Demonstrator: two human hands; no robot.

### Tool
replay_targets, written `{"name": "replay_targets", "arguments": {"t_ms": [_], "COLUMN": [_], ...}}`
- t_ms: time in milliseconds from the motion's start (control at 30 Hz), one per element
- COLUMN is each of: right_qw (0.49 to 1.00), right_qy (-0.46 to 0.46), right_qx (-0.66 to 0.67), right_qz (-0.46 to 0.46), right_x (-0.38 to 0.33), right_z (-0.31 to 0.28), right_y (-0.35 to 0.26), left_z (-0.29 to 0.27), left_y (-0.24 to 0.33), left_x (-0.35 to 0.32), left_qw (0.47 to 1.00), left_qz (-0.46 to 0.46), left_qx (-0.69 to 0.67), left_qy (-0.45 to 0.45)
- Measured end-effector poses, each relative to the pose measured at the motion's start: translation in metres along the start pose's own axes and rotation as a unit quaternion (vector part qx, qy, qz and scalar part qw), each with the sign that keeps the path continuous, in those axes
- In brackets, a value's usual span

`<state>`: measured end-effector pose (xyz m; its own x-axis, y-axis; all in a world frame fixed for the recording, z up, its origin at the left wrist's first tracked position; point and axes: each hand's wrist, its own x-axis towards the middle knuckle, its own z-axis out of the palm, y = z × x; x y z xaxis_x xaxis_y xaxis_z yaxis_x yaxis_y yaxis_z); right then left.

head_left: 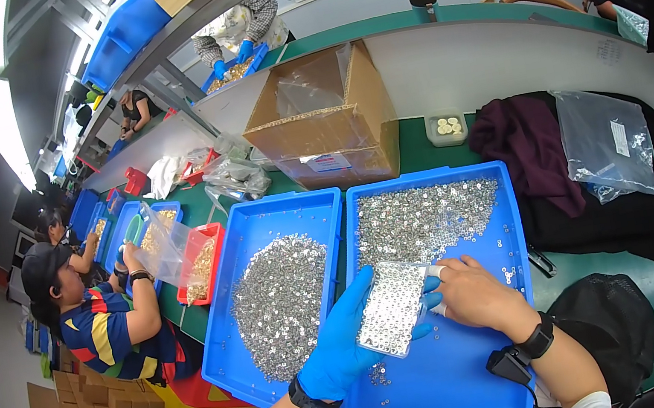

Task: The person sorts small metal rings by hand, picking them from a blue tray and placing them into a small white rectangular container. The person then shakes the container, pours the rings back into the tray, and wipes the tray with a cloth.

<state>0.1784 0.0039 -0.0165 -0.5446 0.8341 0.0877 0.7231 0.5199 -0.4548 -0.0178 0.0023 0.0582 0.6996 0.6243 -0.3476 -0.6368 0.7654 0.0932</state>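
Note:
My left hand, in a blue glove, grips a clear flat tray filled with rows of small shiny metal pieces. The tray is tilted above a blue bin. At the tray's right edge is my right hand, bare except for pale covers on the fingertips. Its fingers are curled together beside the glove's fingertips; whatever they pinch is hidden. Loose small metal rings heap at the far end of this bin, with a few scattered near its right wall and under the tray.
Left of it, a second blue bin holds another heap of metal pieces. Behind stand an open cardboard box and a small clear container. Dark cloth and a plastic bag lie right. A co-worker sits left.

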Motion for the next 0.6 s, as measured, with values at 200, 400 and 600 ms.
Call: {"name": "replay_targets", "arguments": {"t_ms": [200, 400, 600], "right_qw": [1.000, 1.000, 1.000], "right_qy": [0.007, -0.006, 0.011], "right_qx": [-0.004, -0.003, 0.000], "right_qz": [-0.002, 0.001, -0.014], "right_x": [0.000, 0.000, 0.001], "right_z": [0.000, -0.003, 0.000], "right_y": [0.000, -0.001, 0.000], "left_z": [-0.009, -0.007, -0.008], "left_y": [0.002, 0.002, 0.003], "left_x": [0.001, 0.002, 0.001], "left_qw": [1.000, 1.000, 0.999], "left_qz": [0.022, 0.028, 0.027], "left_qx": [0.018, 0.008, -0.004], "left_qy": [0.005, 0.000, -0.025]}}
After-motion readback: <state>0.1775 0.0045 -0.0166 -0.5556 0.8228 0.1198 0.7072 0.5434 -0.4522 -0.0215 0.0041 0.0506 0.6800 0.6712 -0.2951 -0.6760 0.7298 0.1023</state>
